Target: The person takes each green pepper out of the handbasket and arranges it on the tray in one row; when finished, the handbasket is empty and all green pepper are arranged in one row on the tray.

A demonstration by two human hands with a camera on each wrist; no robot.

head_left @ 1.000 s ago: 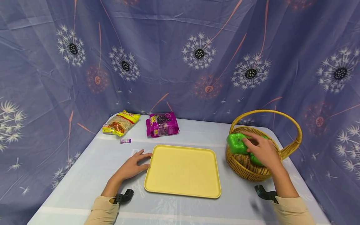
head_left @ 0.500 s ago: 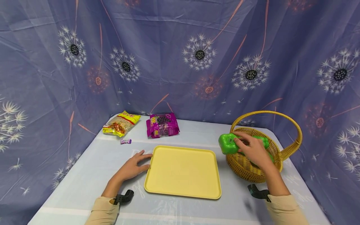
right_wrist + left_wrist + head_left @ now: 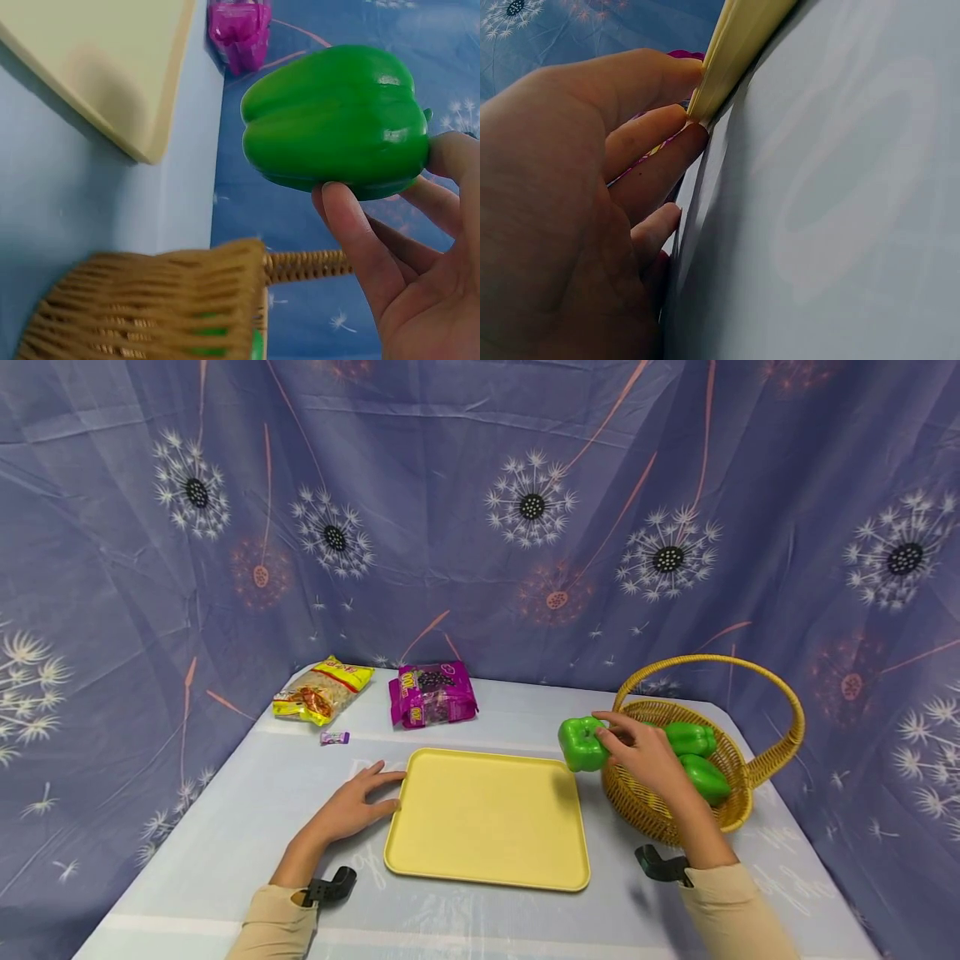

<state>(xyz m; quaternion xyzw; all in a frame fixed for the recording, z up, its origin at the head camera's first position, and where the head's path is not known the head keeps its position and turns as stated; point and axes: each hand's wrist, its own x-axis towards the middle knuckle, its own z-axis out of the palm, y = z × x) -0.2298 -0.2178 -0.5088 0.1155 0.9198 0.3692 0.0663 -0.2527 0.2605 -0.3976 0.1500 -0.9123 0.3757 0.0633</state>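
A glossy green bell pepper hangs in the air by the far right corner of a yellow tray. My right hand grips it at the stem end, and in the right wrist view the thumb presses against the side of the bell pepper. At the tray's left edge lies my left hand, fingers spread and fingertips right at the rim. The left wrist view has those fingers meeting the side of the tray.
A wicker basket with a tall handle stands on the right, more green peppers inside it. Along the back left are a yellow food bag, a purple bag and a small purple packet. A patterned curtain hangs behind.
My right hand has carried the bell pepper leftward, out from over the basket to the tray's corner. The left hand has stayed at the tray's edge.
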